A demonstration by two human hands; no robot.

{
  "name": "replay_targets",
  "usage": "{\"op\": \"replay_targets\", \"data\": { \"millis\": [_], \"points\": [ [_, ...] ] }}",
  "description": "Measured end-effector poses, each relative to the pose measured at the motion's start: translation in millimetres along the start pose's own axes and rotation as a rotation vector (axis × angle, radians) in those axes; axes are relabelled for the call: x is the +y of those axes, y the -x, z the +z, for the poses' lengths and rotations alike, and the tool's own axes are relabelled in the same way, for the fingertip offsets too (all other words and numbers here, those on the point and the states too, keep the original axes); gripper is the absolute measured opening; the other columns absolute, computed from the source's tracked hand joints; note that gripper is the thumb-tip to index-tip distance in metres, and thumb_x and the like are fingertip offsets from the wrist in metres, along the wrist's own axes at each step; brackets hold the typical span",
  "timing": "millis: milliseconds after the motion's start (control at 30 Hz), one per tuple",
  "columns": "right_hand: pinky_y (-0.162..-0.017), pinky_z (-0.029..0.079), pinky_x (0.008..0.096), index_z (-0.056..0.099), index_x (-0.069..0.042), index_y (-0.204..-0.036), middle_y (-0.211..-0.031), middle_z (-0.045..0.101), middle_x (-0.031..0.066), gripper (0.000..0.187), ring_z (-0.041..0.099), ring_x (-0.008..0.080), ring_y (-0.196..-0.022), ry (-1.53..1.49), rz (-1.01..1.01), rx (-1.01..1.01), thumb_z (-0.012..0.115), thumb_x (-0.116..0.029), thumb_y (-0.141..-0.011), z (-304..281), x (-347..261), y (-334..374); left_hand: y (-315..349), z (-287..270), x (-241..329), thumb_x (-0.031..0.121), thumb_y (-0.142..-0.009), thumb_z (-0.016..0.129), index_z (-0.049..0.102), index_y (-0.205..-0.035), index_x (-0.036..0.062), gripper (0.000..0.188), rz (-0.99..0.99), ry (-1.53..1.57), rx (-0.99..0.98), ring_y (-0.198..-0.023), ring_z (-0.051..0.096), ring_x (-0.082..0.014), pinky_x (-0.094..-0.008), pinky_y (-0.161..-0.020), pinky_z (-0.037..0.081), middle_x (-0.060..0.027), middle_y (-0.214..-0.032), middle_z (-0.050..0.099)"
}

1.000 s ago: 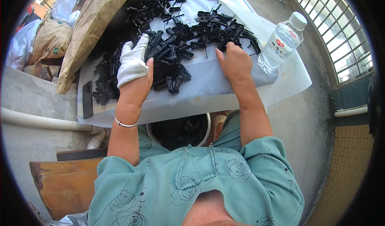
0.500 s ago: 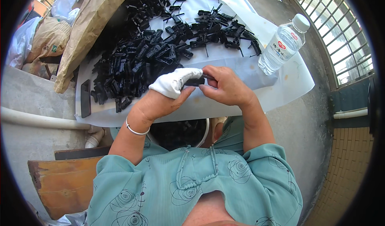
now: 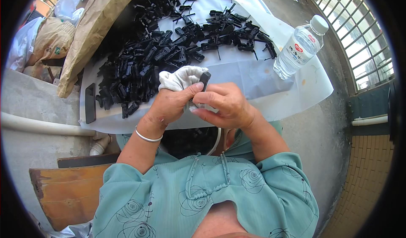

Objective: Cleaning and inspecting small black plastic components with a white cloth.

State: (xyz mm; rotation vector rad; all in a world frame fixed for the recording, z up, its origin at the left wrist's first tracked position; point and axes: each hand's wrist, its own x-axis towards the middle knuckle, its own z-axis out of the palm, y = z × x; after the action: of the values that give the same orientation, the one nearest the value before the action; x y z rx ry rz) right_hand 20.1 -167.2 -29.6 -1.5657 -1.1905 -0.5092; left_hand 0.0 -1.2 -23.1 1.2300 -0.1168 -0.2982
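A small black plastic part [image 3: 205,79] stands tilted between my hands, over the near edge of the white-covered table. My left hand [image 3: 167,105] is closed on it, thumb laid along its side. White cloth [image 3: 179,78], perhaps part of a glove, covers the left fingers and backs the part. My right hand [image 3: 228,105] meets the part's lower end with bent fingers; whether they pinch anything there is hidden. Just beyond my left hand lies a heap of similar black parts [image 3: 137,69]. More black parts with thin stems [image 3: 228,31] are scattered farther back.
A clear water bottle [image 3: 300,47] stands on the table's right side. Brown paper [image 3: 93,31] rises along the left edge, near a flat black bar [image 3: 90,103]. Below the table edge, a white-rimmed bucket [image 3: 218,140] with dark contents sits between my legs.
The black part has turned from lying nearly level to standing tilted up. My left thumb has moved onto its side, and my right hand has shifted left and lower.
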Motion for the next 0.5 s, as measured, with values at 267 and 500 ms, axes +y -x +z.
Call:
{"op": "replay_targets", "data": {
  "millis": [267, 500],
  "points": [
    [-0.044, 0.037, 0.0279, 0.057, -0.005, -0.082, -0.060, 0.050, 0.0035, 0.016, 0.047, 0.0152, -0.048, 0.117, 0.149, 0.147, 0.070, -0.006, -0.073, 10, 2, 4, 2, 8, -3, 0.007, -0.089, 0.053, 0.049, -0.107, 0.0007, 0.019, 0.176, -0.241, 0.085, -0.066, 0.054, -0.0071, -0.0200, -0.053, 0.047, -0.0046, -0.091, 0.058],
    [-0.047, 0.035, 0.0252, 0.054, -0.002, -0.076, -0.058, 0.046, 0.0047, 0.015, 0.040, 0.0129, -0.049, -0.068, 0.640, 0.124, 0.063, -0.011, -0.082, 2, 19, 4, 8, 7, 4, 0.006, -0.088, 0.053, 0.049, -0.115, -0.0012, 0.029, 0.043, -0.282, 0.019, -0.066, 0.056, -0.0073, -0.0204, -0.053, 0.046, -0.0062, -0.088, 0.059]
  ]
}}
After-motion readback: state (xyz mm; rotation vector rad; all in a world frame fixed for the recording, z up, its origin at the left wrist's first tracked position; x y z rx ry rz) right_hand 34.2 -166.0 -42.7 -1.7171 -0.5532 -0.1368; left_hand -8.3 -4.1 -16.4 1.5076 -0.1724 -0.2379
